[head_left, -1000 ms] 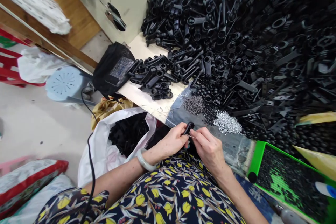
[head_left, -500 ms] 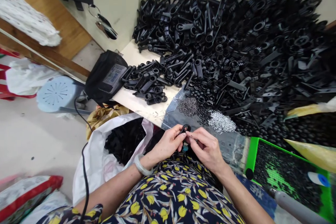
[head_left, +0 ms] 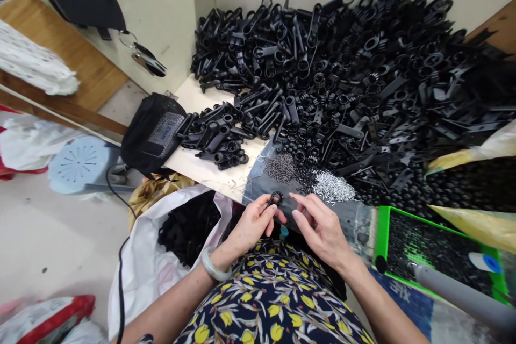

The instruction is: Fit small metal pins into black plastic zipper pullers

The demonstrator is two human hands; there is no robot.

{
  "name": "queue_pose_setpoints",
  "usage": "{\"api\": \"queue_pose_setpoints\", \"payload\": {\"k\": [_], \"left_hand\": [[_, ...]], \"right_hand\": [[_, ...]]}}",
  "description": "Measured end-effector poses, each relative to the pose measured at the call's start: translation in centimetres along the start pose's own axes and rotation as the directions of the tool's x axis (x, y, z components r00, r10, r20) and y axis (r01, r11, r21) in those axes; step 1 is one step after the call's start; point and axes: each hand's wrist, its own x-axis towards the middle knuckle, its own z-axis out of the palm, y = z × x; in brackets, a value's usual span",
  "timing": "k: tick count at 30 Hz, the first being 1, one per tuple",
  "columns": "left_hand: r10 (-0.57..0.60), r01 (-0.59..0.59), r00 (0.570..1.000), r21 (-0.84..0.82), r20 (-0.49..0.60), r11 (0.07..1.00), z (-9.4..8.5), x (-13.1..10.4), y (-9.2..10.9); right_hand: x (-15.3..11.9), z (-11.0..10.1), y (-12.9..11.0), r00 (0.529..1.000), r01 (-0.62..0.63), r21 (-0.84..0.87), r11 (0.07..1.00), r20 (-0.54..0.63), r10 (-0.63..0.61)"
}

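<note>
A black plastic part with a round ring end [head_left: 276, 198] is pinched in my left hand [head_left: 255, 221], ring upward, above the table's front edge. Just to its right, my right hand [head_left: 320, 224] has thumb and forefinger apart, with nothing visible between them. Beyond my hands, a small heap of dark pins [head_left: 279, 167] and a heap of silvery pins [head_left: 334, 187] lie on grey cloth. Behind them rises a large pile of black plastic parts [head_left: 342, 70]. A smaller group of long black parts [head_left: 220, 134] is at the left on the pale tabletop.
A green tray [head_left: 381, 236] of small black pieces stands at right, a grey tube [head_left: 451, 287] crossing its front. A black pouch [head_left: 151, 131] sits at the table's left edge. Below is a white sack [head_left: 139, 242] holding black parts. A blue stool [head_left: 83, 164] stands farther left.
My right hand has drawn away from the black part, its fingers spreading. My left hand still holds the part, its ring now more visible. The whole view has shifted slightly.
</note>
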Motion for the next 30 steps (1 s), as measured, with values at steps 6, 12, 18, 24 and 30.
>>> {"api": "queue_pose_setpoints", "payload": {"k": [6, 12, 18, 24, 30], "left_hand": [[0.010, -0.009, 1.000, 0.006, -0.023, 1.000, 0.1, 0.2, -0.1], [-0.008, 0.009, 0.999, 0.020, -0.044, 1.000, 0.3, 0.1, 0.4], [-0.011, 0.013, 0.999, 0.049, -0.046, 0.999, 0.2, 0.1, 0.6], [-0.011, 0.013, 0.999, 0.042, -0.049, 0.999, 0.2, 0.0, 0.2], [-0.038, 0.037, 0.995, -0.008, -0.092, 0.999, 0.4, 0.3, -0.6]], "right_hand": [[-1.0, 0.5, -0.1, 0.988, 0.144, -0.328, 0.934, 0.093, -0.120], [-0.9, 1.4, 0.0, 0.991, 0.126, -0.405, 0.905, 0.099, -0.094], [-0.8, 1.7, -0.4, 0.993, 0.096, -0.390, 0.916, 0.100, -0.062], [-0.8, 1.9, -0.4, 0.990, 0.116, -0.459, 0.881, 0.125, -0.066], [-0.6, 2.4, -0.3, 0.982, 0.139, -0.513, 0.847, 0.185, -0.050]]}}
